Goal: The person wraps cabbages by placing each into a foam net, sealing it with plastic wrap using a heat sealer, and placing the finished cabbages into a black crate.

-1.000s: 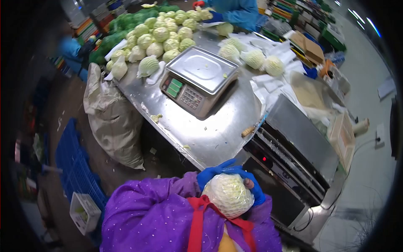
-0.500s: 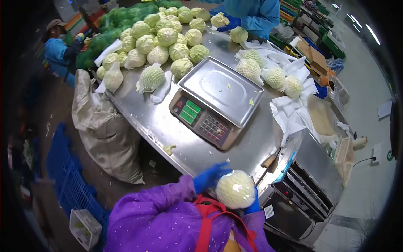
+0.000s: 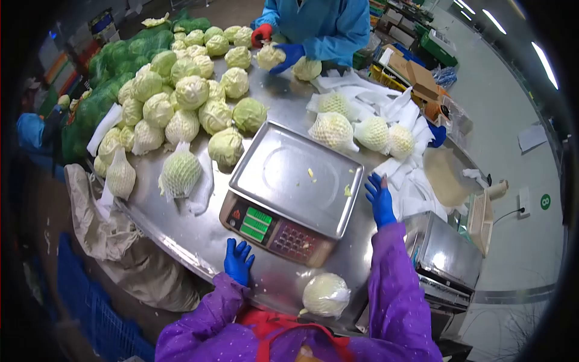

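My left hand [image 3: 239, 262], in a blue glove, is over the table just left of the scale's front corner, fingers apart and holding nothing. Reaching forward past the scale's right side, my right hand [image 3: 380, 202] is open too, near the white foam net sleeves [image 3: 405, 177]. A cabbage wrapped in shiny clear film [image 3: 326, 295] rests on the table edge close to my body, touched by neither hand. Between my hands stands a weighing scale [image 3: 295, 181] with green displays and a few leaf scraps on its steel pan. Several net-sleeved cabbages [image 3: 330, 130] lie behind it.
Bare cabbages [image 3: 192, 92] are heaped at the back left, beside green mesh sacks [image 3: 96, 114]. Across the table a co-worker [image 3: 319, 30] in blue holds a cabbage [image 3: 271, 56]. A steel machine [image 3: 449, 247] stands right; a pale sack [image 3: 145, 265] hangs left.
The film-wrapped cabbage has left my hands and now sits on the table. Both hands have moved forward, the right one farther. My view has shifted, and the co-worker's red-gloved hand now shows.
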### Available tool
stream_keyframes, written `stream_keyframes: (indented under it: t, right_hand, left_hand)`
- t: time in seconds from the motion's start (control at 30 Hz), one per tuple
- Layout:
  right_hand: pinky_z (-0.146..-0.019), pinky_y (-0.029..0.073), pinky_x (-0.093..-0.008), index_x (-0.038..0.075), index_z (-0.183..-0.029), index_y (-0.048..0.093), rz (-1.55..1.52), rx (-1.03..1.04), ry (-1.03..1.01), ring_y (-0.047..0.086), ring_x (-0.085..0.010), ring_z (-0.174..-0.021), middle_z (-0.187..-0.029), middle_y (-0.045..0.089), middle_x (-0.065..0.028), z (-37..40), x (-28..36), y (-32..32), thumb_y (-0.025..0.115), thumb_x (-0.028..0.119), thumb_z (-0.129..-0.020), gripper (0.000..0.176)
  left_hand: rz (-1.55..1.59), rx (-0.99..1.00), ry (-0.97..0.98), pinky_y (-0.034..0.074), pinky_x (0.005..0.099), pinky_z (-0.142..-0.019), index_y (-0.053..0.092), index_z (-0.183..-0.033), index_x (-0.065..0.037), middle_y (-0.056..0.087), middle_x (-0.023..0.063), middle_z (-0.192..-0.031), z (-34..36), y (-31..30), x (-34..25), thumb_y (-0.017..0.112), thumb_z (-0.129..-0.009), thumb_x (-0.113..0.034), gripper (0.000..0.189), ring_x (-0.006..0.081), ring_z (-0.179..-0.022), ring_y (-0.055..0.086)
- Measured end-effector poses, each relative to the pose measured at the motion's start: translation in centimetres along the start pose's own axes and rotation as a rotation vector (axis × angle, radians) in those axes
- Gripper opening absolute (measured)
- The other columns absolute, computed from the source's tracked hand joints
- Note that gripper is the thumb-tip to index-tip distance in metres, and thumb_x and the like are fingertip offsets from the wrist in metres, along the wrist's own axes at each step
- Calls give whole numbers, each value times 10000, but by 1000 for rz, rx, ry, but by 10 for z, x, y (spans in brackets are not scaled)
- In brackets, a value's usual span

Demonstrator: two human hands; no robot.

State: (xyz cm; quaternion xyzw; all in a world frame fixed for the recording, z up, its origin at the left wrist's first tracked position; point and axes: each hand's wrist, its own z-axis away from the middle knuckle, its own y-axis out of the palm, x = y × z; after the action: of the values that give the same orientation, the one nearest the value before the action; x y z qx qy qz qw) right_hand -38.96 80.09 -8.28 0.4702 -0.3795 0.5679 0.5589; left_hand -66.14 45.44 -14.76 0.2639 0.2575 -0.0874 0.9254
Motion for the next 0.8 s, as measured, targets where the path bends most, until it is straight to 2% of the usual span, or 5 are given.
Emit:
stream_keyframes:
  t: [0.07,0.17,0.33,0.47,0.8]
  right_hand:
    - [-794,429,-317,67,-1266,507,41,184,91,564,-163,-912,-1056,608,-65,-69,-13,5,365,622,-901,680]
    - [-510,355,-265,77,-1108,611,272,15,185,392,-118,-506,-571,416,2,-88,-22,31,365,719,-841,738]
    - [-812,448,-263,59,-1241,520,187,44,-9,572,-133,-966,-1085,598,-49,-44,-37,-7,399,691,-849,753]
    - [-886,435,-292,31,-1230,530,152,-194,-147,558,-136,-1014,-1121,594,-44,27,-86,-56,343,546,-948,616]
    - [-860,471,-375,3,-1187,508,-98,-65,429,593,-245,-948,-1066,601,-131,214,-87,-49,361,647,-886,726]
  left_hand:
    - [9,52,-63,251,458,-1043,291,-1414,-202,347,59,-1427,-4,17,-15,448,-864,-619,708,233,-1315,316]
    - [31,125,-88,219,460,-1058,297,-1418,-212,338,27,-1437,-5,37,-29,407,-876,-636,697,220,-1297,330]
    - [-56,197,54,238,399,-1055,334,-1402,-198,390,7,-1400,-36,47,-50,408,-881,-625,677,180,-1276,358]
    - [-124,260,23,313,362,-1028,434,-1345,-159,467,26,-1347,-83,59,-74,442,-902,-549,590,191,-1212,445]
    - [-564,324,-83,457,349,-894,526,-1245,-56,621,125,-1128,-117,174,-128,517,-858,-532,613,225,-957,618]
